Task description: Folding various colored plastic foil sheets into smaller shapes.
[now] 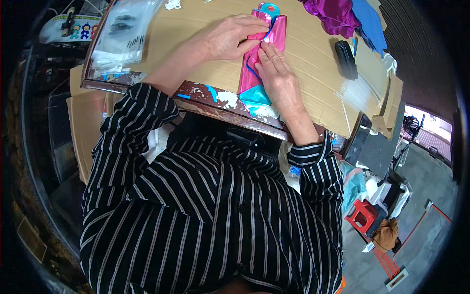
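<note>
A long, narrow folded piece of shiny pink cloth (pixel 278 33) with turquoise ends and a dark blue edging lies on the cardboard-covered table in front of me. My left hand (pixel 231 38) rests across its upper left part, fingers stretched over the pink and the thumb apart, lower down. Just below, my right hand (pixel 280 78) lies along the cloth's right side, its outstretched fingers pressing on the blue edging near the middle. The turquoise lower end (pixel 255 96) reaches over the table's near edge. Part of the cloth is hidden under both hands.
Clear plastic bags (pixel 120 36) are stacked at the table's left. Purple shiny cloth (pixel 334 15) and blue cloth (pixel 370 27) lie at the far right, above a black case (pixel 346 59). The table's near edge (pixel 210 100) has peeling paint. A red stool (pixel 362 215) stands on the floor.
</note>
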### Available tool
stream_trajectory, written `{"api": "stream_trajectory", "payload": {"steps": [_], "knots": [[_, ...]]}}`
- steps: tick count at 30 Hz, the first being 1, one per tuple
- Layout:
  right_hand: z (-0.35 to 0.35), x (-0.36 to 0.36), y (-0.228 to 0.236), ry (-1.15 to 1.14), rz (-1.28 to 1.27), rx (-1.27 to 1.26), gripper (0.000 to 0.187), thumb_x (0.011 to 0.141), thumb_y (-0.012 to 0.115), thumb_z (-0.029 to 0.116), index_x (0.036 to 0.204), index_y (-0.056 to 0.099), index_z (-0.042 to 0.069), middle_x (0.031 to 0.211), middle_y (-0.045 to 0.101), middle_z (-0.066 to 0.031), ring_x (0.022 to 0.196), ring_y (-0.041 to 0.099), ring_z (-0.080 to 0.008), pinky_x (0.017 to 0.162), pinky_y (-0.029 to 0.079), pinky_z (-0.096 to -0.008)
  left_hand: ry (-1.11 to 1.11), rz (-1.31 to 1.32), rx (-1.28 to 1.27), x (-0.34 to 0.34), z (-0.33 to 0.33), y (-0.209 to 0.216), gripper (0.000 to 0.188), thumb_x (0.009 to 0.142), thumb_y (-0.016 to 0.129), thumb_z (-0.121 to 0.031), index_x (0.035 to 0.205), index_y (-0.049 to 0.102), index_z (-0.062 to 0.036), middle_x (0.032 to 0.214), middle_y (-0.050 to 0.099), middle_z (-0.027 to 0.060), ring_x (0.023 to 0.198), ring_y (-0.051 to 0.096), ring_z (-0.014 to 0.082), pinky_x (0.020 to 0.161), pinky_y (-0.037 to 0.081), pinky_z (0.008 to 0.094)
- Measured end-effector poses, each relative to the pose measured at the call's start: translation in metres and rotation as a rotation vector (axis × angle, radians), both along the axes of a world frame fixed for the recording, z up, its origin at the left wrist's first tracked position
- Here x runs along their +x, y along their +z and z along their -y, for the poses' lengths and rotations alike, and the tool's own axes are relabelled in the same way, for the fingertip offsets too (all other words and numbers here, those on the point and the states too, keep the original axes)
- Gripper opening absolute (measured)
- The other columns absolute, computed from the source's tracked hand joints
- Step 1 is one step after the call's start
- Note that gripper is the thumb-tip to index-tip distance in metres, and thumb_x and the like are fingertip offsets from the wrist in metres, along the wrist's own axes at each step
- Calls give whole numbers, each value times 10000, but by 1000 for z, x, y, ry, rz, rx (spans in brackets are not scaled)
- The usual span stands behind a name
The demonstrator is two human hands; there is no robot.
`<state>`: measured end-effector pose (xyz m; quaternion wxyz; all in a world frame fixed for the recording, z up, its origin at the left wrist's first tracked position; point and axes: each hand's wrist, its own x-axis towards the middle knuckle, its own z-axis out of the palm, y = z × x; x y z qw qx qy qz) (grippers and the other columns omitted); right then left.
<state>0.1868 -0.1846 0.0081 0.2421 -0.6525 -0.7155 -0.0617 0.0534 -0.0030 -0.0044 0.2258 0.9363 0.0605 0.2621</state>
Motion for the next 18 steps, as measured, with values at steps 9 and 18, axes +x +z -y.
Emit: {"api": "stream_trajectory", "payload": {"steps": [9, 18], "knots": [[1, -1, 0, 42, 48, -9, 352, 927, 685, 156, 1216, 685, -46, 1350, 650, -201, 1279, 611, -357, 1077, 507, -421, 26, 1, -66, 2, 5, 6, 441, 976, 608, -123, 1409, 568, -46, 1323, 647, 199, 1234, 605, 378, 1091, 481, 452], [2, -3, 6, 76, 97, -53, 363, 931, 666, 151, 1231, 678, -52, 1345, 653, -207, 1294, 601, -353, 1085, 498, -413, 18, 24, -36, 1, 2, 0, 450, 978, 591, -96, 1424, 550, -44, 1360, 626, 190, 1229, 603, 380, 1075, 491, 452]]}}
